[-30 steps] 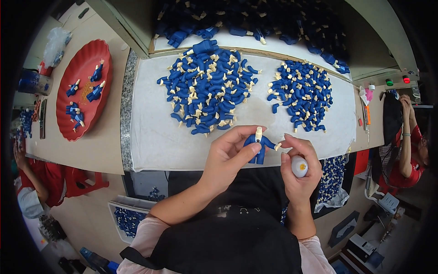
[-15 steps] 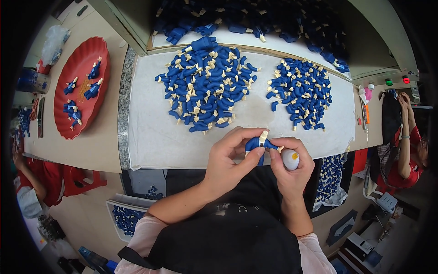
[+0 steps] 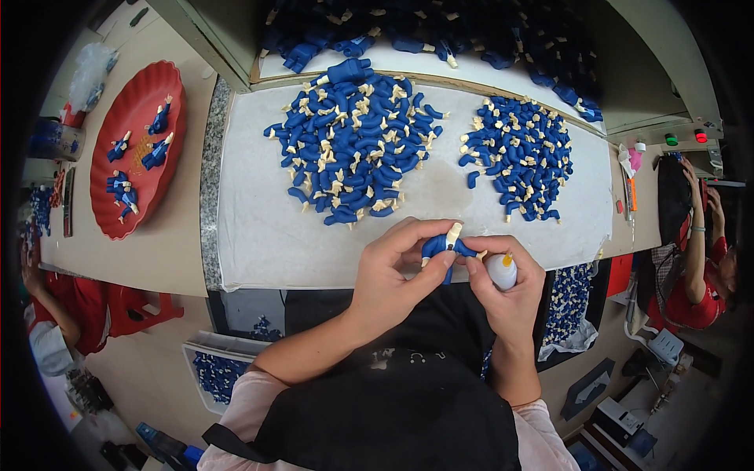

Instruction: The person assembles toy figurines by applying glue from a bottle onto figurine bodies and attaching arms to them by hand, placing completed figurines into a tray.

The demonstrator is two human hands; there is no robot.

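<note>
Over the near edge of the white-covered work surface, my left hand [image 3: 390,276] is closed on a small blue figurine body [image 3: 437,246] with a cream neck. My right hand [image 3: 509,302] has its thumb and forefinger at the figurine's right arm, by its cream hand. Tucked in that same right palm is a small white squeeze bottle [image 3: 501,273] with a yellow tip, pointing up. Ahead lie a large heap of blue arm pieces [image 3: 357,149] with cream hands and a smaller heap of similar pieces [image 3: 525,157] to its right.
Blue figurine bodies [image 3: 345,47] fill a shelf behind the heaps. A red scalloped tray [image 3: 110,208] at left holds several blue figures. Below the surface sit a white bin [image 3: 206,343] and a container of blue pieces [image 3: 569,302]. People in red work at both sides.
The white bottle has turned in my right hand, so its yellow tip now points more upward. Both hands stay on the figurine. The person at right has shifted their arms.
</note>
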